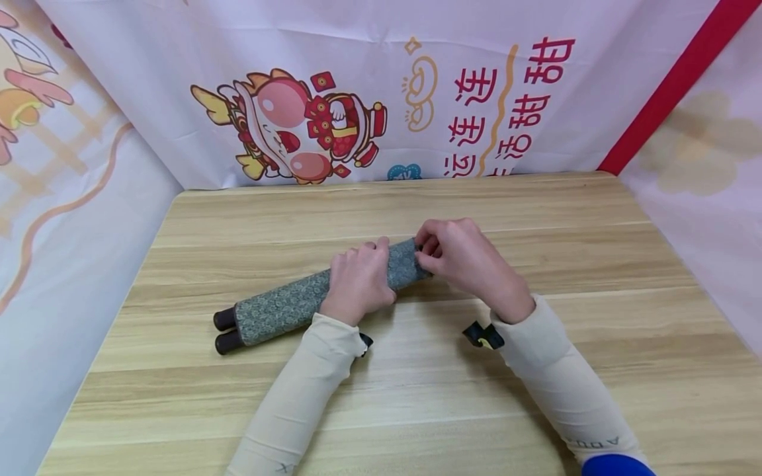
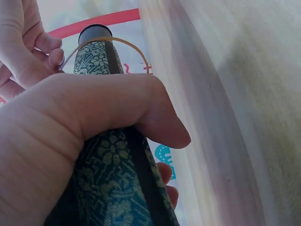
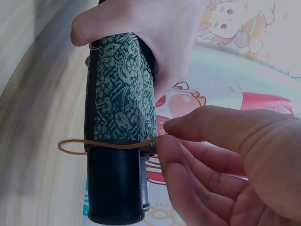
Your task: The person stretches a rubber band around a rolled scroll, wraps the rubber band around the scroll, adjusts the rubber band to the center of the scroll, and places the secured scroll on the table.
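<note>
A rolled scroll [image 1: 280, 311] in green patterned brocade lies slantwise above the table, with two dark round knobs [image 1: 227, 330] sticking out at its left end. My left hand [image 1: 360, 281] grips it around the middle, thumb across the top in the left wrist view. At the other end, my right hand [image 1: 464, 258] pinches a thin tan rubber band [image 3: 115, 146] between thumb and index finger. The band loops around the scroll near the dark end cap [image 3: 115, 188], standing away from it on one side.
The wooden table [image 1: 417, 410] has a rounded back edge against a white printed cloth [image 1: 357, 39] with a cartoon figure and red lettering. More printed cloth hangs at left and right. Dark straps [image 1: 483, 335] show at both wrists.
</note>
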A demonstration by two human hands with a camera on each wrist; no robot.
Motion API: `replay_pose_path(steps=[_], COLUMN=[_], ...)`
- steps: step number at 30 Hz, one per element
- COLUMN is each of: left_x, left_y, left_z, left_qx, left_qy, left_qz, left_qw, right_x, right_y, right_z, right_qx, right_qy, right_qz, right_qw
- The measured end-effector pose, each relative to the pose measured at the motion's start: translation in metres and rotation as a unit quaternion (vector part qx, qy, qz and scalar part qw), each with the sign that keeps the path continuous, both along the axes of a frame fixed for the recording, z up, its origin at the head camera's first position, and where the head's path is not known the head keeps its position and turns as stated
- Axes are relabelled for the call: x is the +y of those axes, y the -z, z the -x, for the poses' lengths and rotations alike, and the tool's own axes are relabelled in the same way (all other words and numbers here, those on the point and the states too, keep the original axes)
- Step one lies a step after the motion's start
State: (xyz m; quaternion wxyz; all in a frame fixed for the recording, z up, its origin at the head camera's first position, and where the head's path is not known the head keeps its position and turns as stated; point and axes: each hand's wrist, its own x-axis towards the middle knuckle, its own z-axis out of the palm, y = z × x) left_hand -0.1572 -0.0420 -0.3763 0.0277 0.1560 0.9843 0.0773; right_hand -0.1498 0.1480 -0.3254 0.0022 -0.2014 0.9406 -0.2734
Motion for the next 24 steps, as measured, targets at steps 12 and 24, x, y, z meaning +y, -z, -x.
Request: replay_pose_path(steps=[12, 24], left_x=[-0.0062, 0.002], left_y=[-0.0015, 0.0009], left_z=[0.0024, -0.0017], left_qx=[-0.003, -0.015], left_qy=[-0.011, 0.009], left_qz=[-0.005, 0.002], left_qw=[0.9999, 0.9998], right_x=[-0.0018, -0.0009], right_y=[-0.0006, 0.0011], right_z=[-0.0027, -0.001], right_qx=[-0.032, -0.02], right_qy=[-0.001, 0.005], right_qz=[-0.019, -0.005], right_qw=[0.9993, 0.9998])
